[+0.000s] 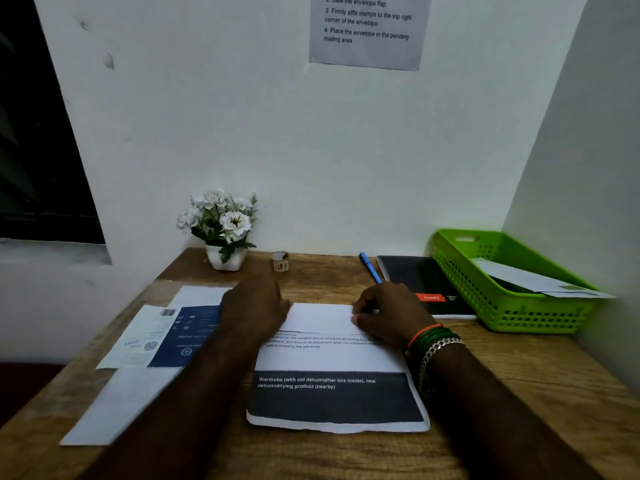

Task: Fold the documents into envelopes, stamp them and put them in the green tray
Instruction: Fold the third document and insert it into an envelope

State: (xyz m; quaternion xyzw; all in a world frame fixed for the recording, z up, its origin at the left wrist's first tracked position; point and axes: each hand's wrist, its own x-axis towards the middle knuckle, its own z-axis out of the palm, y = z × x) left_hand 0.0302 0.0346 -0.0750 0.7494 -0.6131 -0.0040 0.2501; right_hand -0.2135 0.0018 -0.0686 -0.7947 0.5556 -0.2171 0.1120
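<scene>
Partly hidden document (pixel 332 358), left hand (pixel 254 306), right hand (pixel 388 315) pressing fold

A wooden desk (pixel 519 375) sits in a corner, with walls close behind and to the right. The near right stretch of desktop is bare, leaving open room to reach. The green tray (pixel 512 308) fills the far right corner, an envelope (pixel 540 280) slanting over its rim. Just left of it lie a black notebook (pixel 422 278) and a blue pen (pixel 370 267). Along the back wall stand a flower pot (pixel 225 237) and what may be a tape roll (pixel 280 261). Papers (pixel 145 341) cover the left side.
</scene>
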